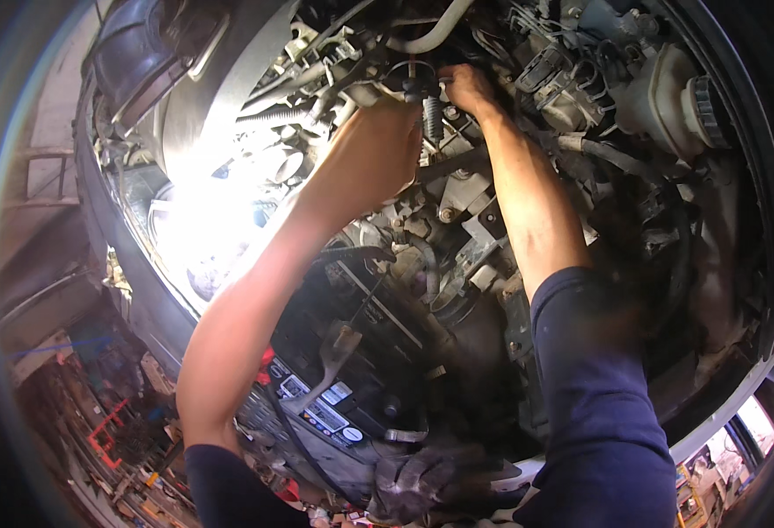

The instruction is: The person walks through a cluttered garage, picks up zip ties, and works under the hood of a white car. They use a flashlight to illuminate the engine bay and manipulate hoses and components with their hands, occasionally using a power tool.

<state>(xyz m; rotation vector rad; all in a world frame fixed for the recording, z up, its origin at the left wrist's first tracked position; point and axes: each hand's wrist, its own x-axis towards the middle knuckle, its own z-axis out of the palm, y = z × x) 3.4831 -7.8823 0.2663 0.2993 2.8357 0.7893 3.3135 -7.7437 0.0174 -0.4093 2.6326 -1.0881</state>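
Both arms reach deep into a car's engine bay. My left hand [387,142] is at a cable end with a ribbed rubber boot [432,119]; its back is towards the camera and its fingers are hidden. Just to the right, my right hand [464,87] has its fingers bent by the same cable area, partly in shadow; whether it grips something cannot be told. Below the hands are a metal bracket [463,195] with bolts and a rubber hose [426,264].
A car battery [334,402] with labels and a hold-down strap lies nearer to me. A white fluid reservoir [657,99] with a black cap stands at the right. A bright light glares at the left. A dark crumpled cloth or glove [413,482] lies at the front edge.
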